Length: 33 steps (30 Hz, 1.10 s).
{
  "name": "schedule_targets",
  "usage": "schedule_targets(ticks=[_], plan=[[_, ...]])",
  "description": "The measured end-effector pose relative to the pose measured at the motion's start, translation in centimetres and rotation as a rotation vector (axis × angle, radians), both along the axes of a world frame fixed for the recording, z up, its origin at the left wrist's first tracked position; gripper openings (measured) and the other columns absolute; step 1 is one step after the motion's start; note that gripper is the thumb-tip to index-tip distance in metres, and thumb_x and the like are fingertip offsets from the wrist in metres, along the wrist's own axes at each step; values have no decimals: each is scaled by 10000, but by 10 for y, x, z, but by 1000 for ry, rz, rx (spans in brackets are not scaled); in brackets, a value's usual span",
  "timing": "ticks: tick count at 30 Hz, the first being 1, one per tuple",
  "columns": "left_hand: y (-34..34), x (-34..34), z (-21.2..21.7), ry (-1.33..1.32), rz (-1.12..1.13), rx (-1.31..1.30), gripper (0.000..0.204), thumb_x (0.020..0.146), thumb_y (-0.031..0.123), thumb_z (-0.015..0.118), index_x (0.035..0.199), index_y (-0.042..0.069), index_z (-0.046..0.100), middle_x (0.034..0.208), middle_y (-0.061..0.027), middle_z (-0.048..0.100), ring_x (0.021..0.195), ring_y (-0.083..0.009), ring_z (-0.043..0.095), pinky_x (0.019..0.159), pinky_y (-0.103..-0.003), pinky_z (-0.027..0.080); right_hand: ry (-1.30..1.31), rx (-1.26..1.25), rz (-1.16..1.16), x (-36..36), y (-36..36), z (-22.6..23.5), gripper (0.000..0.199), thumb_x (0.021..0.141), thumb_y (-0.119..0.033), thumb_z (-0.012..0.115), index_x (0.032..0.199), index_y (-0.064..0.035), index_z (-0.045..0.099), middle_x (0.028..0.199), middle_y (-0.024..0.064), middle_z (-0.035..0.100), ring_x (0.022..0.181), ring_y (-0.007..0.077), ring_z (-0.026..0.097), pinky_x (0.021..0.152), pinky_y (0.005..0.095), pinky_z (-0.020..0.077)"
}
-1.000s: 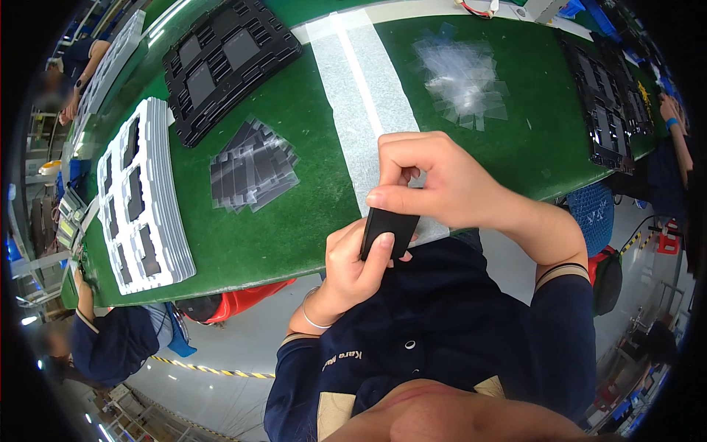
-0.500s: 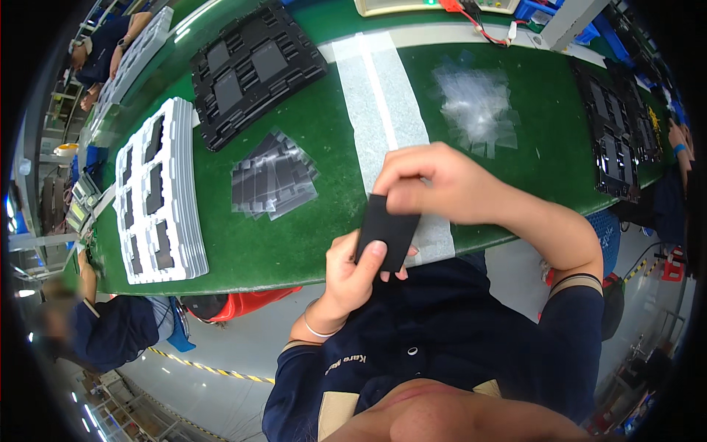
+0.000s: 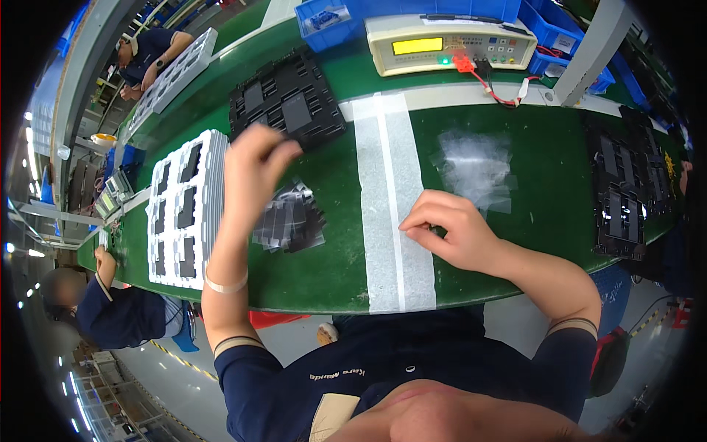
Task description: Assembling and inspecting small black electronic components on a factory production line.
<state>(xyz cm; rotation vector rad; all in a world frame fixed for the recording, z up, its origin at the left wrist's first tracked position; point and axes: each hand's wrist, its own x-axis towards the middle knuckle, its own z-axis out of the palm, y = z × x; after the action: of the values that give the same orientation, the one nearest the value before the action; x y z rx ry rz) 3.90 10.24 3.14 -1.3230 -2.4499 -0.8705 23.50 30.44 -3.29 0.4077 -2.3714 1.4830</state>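
Observation:
My left hand (image 3: 255,166) is over the near edge of a black moulded tray (image 3: 324,96), its fingers curled and smeared by motion. Whether it holds anything is hidden. Flat dark-grey rectangular pieces (image 3: 297,111) lie in the tray's pockets. My right hand (image 3: 449,230) hovers over a pale strip (image 3: 379,162) on the green bench, with thumb and fingertips pinched together; nothing can be made out between them. Beside my left forearm is a fanned pile of dark-banded clear films (image 3: 291,221). Beyond my right hand lies a heap of clear films (image 3: 475,166).
Stacked white trays (image 3: 173,214) with black pieces stand at left. A cream meter (image 3: 449,48) with red leads and blue bins (image 3: 324,26) line the back. More black trays (image 3: 618,191) lie at right. Other people work at the far left, near left and right edge.
My hands have parted. The black flat piece they held together is no longer visible. My left hand has moved left and forward to the black tray; my right stays over the strip, lower.

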Motion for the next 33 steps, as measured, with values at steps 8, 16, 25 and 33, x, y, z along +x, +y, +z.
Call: schedule_targets(ticks=[8,16,25,33], plan=[[38,-176,-56,468,330,-88,153,776,123,599,892,37,648,852,-105,600,799,-294,588,726,-374,477,71,56,102,6,-10,-3,37,755,-63,619,785,-46,605,754,65,559,679,223,562,582,316,452],[46,-186,-77,209,345,-522,286,851,291,530,1077,139,617,1128,-96,537,1032,-311,502,855,-424,436,94,111,159,9,-12,-5,47,755,-85,610,766,-57,574,737,51,527,679,227,548,588,334,444],[-1,-93,-20,-227,-57,-245,278,727,65,654,995,11,599,960,-122,581,888,-236,592,790,-326,472,80,158,176,7,-12,-1,57,753,-94,617,762,-55,577,736,58,523,672,239,539,585,340,436],[-74,-22,-21,-321,-90,-688,496,558,63,775,986,53,524,973,-82,486,961,-266,487,820,-339,434,37,196,142,-1,-12,-1,98,711,-43,659,803,-51,628,724,51,564,628,203,554,548,297,437]])
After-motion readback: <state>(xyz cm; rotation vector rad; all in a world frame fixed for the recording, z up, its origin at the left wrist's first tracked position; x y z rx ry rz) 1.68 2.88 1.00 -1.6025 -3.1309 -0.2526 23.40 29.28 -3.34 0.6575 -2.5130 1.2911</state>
